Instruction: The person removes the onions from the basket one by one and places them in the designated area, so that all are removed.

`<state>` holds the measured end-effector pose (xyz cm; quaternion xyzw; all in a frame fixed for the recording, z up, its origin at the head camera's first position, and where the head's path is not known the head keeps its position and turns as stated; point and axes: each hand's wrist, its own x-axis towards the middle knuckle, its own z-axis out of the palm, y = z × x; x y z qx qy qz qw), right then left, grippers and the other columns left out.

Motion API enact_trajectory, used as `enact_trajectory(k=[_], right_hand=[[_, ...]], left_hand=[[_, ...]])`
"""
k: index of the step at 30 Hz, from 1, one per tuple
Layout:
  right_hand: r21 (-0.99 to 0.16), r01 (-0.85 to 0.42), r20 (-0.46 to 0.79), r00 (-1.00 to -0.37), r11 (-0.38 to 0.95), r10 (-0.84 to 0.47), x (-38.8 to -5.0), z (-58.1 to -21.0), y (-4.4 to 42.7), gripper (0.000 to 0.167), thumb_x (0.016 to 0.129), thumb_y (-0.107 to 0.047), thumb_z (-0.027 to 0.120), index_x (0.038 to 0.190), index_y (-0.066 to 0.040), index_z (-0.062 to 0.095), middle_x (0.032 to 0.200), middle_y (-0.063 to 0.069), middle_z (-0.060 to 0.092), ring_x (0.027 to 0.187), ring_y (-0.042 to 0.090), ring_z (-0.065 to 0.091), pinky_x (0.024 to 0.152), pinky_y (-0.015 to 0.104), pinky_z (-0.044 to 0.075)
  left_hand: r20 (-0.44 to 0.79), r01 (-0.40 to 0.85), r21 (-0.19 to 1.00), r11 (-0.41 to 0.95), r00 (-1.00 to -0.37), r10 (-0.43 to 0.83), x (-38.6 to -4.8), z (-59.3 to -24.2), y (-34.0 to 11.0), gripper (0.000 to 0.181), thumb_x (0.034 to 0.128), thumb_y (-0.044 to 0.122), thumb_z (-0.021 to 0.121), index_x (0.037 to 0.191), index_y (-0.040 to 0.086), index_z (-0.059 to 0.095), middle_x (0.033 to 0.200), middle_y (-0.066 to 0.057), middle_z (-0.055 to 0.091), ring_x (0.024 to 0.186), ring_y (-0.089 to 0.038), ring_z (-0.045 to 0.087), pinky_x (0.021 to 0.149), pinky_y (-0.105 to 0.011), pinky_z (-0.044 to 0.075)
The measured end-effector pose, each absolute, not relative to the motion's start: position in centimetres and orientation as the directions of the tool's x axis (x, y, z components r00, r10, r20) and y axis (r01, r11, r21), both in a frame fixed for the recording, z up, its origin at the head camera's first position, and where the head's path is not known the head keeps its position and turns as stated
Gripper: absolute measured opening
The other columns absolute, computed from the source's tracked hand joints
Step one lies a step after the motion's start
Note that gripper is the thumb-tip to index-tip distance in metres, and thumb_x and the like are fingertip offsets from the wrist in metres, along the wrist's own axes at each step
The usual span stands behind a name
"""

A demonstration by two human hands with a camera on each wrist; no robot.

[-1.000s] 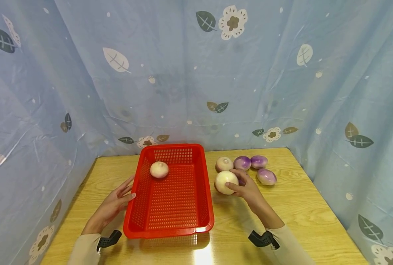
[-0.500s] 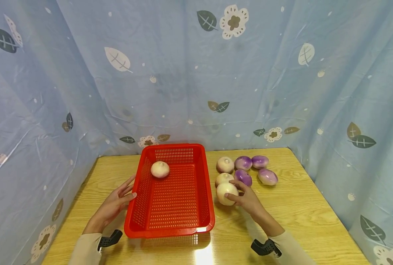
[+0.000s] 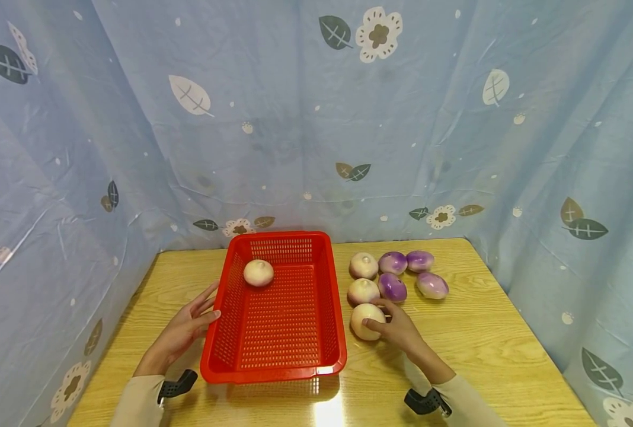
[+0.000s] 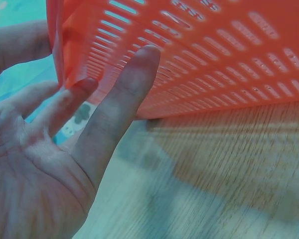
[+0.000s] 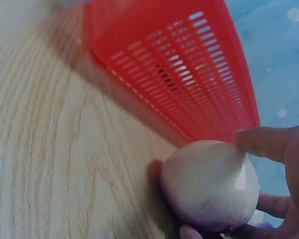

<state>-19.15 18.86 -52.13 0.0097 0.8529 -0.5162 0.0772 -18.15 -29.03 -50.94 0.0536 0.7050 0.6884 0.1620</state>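
Note:
A white turnip (image 3: 368, 322) with a purple underside is between the thumb and fingers of my right hand (image 3: 402, 330), just right of the red basket (image 3: 274, 375). In the right wrist view this turnip (image 5: 209, 184) is at the tabletop; whether it bears on the wood I cannot tell. My left hand (image 3: 180, 332) has its fingers extended against the basket's left side. The left wrist view shows the thumb (image 4: 122, 99) along the slotted outer wall (image 4: 214, 59). One pale turnip (image 3: 258, 273) lies inside the basket, near its back left corner.
Behind the held turnip stand two pale turnips (image 3: 363, 265), in a column along the basket's right side. Several purple turnips (image 3: 393, 287) lie to their right. A blue patterned curtain (image 3: 316, 148) encloses the wooden table (image 3: 466, 350) at the back and sides.
My right hand has brought its turnip toward the table's front and down, leaving another pale turnip and a purple one fully in view behind it. The left hand and basket stay put.

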Motion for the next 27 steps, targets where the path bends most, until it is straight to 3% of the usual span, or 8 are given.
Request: enact_trajectory(k=[7, 15, 20, 27], right_hand=[[-0.873, 0.118, -0.168, -0.984, 0.474, -0.066, -19.0, -52.1, 19.1, 0.054, 0.086, -0.031, 0.076, 0.131, -0.008, 0.056, 0.124, 0.022, 0.062, 0.107, 0.031, 0.063, 0.069, 0.032, 0.056], [-0.853, 0.110, -0.170, -0.983, 0.510, -0.072, -19.5, -50.9, 20.5, 0.056, 0.091, -0.034, 0.069, 0.137, -0.006, 0.051, 0.134, 0.023, 0.057, 0.123, 0.042, 0.057, 0.082, 0.038, 0.056], [-0.831, 0.053, -0.104, -0.993, 0.554, -0.061, -20.1, -49.4, 21.4, 0.054, 0.094, -0.032, 0.065, 0.138, -0.005, 0.051, 0.134, 0.022, 0.059, 0.125, 0.040, 0.056, 0.098, 0.046, 0.050], [-0.854, -0.011, -0.035, -0.996, 0.520, -0.079, -20.7, -47.2, 21.8, 0.054, 0.095, -0.029, 0.064, 0.140, -0.002, 0.049, 0.134, 0.023, 0.058, 0.123, 0.041, 0.055, 0.099, 0.046, 0.050]], left_hand=[[-0.156, -0.152, 0.988, 0.037, -0.941, 0.300, -18.1, -50.8, -29.0, 0.072, 0.1015, 0.014, 0.052, 0.160, 0.026, 0.011, 0.152, -0.009, 0.034, 0.112, -0.016, 0.066, 0.087, -0.039, 0.058], [-0.149, -0.144, 0.989, 0.038, -0.937, 0.317, -18.3, -50.8, -29.1, 0.074, 0.1016, 0.014, 0.052, 0.160, 0.024, 0.008, 0.158, -0.021, 0.024, 0.114, -0.014, 0.065, 0.089, -0.038, 0.058], [-0.161, -0.159, 0.987, 0.032, -0.937, 0.311, -18.2, -50.7, -29.1, 0.073, 0.1014, 0.014, 0.052, 0.160, 0.026, 0.010, 0.159, -0.022, 0.022, 0.114, -0.015, 0.065, 0.089, -0.039, 0.057], [-0.140, -0.141, 0.990, 0.021, -0.933, 0.330, -18.1, -50.6, -29.0, 0.074, 0.1015, 0.013, 0.052, 0.160, 0.023, 0.008, 0.160, -0.027, 0.016, 0.113, -0.014, 0.066, 0.088, -0.039, 0.058]])
